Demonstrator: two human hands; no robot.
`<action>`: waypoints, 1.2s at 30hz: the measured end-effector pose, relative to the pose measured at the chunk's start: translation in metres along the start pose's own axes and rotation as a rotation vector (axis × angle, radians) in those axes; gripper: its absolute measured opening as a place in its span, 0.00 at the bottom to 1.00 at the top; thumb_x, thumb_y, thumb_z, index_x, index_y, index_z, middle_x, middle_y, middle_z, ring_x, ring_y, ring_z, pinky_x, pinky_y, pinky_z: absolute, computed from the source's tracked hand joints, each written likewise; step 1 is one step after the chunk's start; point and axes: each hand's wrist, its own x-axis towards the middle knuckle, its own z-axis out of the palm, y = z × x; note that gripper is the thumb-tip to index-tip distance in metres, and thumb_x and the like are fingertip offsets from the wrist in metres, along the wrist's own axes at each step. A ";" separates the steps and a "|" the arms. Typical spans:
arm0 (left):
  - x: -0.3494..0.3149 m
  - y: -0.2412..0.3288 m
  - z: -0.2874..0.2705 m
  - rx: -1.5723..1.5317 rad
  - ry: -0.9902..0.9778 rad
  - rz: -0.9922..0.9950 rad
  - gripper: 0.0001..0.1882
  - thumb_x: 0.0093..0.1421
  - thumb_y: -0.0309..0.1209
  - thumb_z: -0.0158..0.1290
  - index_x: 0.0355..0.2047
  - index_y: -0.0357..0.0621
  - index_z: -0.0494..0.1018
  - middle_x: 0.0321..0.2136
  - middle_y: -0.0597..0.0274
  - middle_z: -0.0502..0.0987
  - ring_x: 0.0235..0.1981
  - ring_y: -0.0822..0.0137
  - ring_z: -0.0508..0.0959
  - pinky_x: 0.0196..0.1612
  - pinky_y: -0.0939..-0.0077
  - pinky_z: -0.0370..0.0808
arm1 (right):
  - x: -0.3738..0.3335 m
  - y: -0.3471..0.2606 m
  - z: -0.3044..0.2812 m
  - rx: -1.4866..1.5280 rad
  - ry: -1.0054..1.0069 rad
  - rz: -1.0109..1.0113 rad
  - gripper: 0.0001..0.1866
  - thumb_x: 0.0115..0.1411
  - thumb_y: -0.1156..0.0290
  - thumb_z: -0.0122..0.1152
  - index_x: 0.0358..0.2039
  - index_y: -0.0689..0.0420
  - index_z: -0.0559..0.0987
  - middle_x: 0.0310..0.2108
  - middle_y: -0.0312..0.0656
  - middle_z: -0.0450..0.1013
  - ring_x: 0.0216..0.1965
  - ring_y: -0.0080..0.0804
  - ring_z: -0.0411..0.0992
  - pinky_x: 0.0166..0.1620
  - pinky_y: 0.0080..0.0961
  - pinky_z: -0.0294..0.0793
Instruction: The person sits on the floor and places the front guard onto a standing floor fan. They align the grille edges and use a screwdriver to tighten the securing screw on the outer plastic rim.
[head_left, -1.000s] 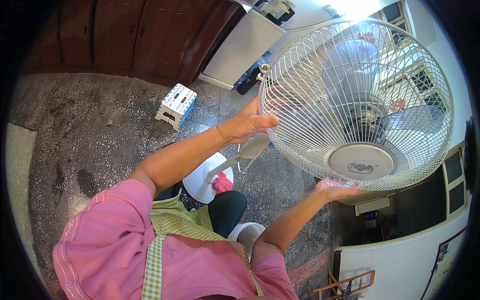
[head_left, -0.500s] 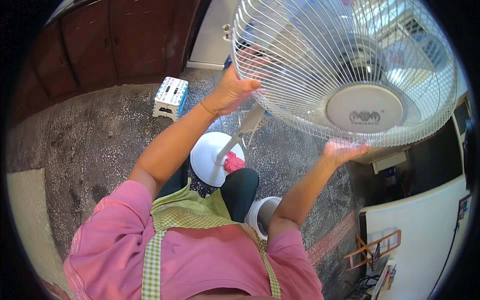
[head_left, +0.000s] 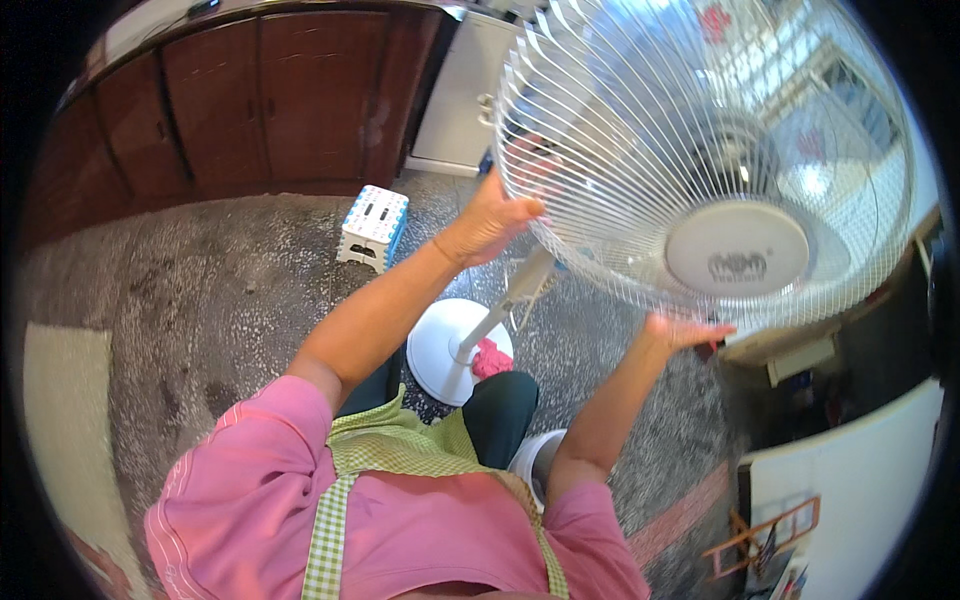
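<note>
A white standing fan fills the upper right, its round wire guard (head_left: 600,210) near me with a pale centre cap (head_left: 738,248). My left hand (head_left: 495,217) grips the guard's left rim, thumb in front and fingers behind the wires. Under the bottom rim, my right hand (head_left: 682,332) holds it from below, its fingers partly hidden by the wires. The fan's pole (head_left: 492,317) slants down to a round white base (head_left: 432,350) on the floor by my knees. A crumpled pink cloth (head_left: 491,360) rests on the base beside the pole.
A small white and blue step stool (head_left: 374,222) stands on the speckled floor before dark red-brown cabinets (head_left: 215,100). Close to my right leg is a white bucket (head_left: 530,455), partly covered by my arm. A wooden folding frame (head_left: 768,540) is at the lower right.
The whole view has shifted, so most things sit lower and farther right. Both hands keep their places on the guard, which appears slightly turned.
</note>
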 end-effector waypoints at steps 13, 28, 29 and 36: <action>-0.010 0.046 -0.008 0.302 0.379 0.403 0.11 0.56 0.27 0.47 0.36 0.33 0.71 0.31 0.60 0.75 0.34 0.73 0.73 0.39 0.78 0.69 | -0.011 0.002 0.018 -0.076 -0.108 -0.057 0.50 0.41 0.29 0.40 0.58 0.49 0.49 0.58 0.47 0.45 0.58 0.48 0.45 0.57 0.52 0.46; -0.010 0.048 0.003 0.304 0.337 0.339 0.11 0.51 0.25 0.50 0.36 0.35 0.70 0.31 0.61 0.73 0.32 0.74 0.72 0.37 0.80 0.69 | -0.049 -0.007 0.050 -0.144 -0.054 -0.047 0.49 0.43 0.28 0.36 0.59 0.49 0.45 0.59 0.48 0.41 0.60 0.48 0.40 0.58 0.53 0.41; -0.012 0.047 0.003 0.285 0.260 0.319 0.15 0.50 0.26 0.52 0.40 0.36 0.67 0.35 0.61 0.72 0.36 0.73 0.70 0.41 0.79 0.67 | -0.042 -0.005 0.041 -0.139 -0.136 -0.048 0.49 0.43 0.29 0.37 0.59 0.49 0.45 0.59 0.47 0.41 0.60 0.48 0.40 0.58 0.52 0.41; -0.008 0.041 0.019 0.382 0.051 0.148 0.49 0.40 0.24 0.59 0.57 0.42 0.40 0.49 0.55 0.58 0.50 0.64 0.62 0.52 0.73 0.61 | -0.005 0.001 0.008 0.047 -0.224 0.076 0.50 0.42 0.29 0.40 0.58 0.51 0.47 0.59 0.46 0.43 0.59 0.47 0.43 0.58 0.50 0.43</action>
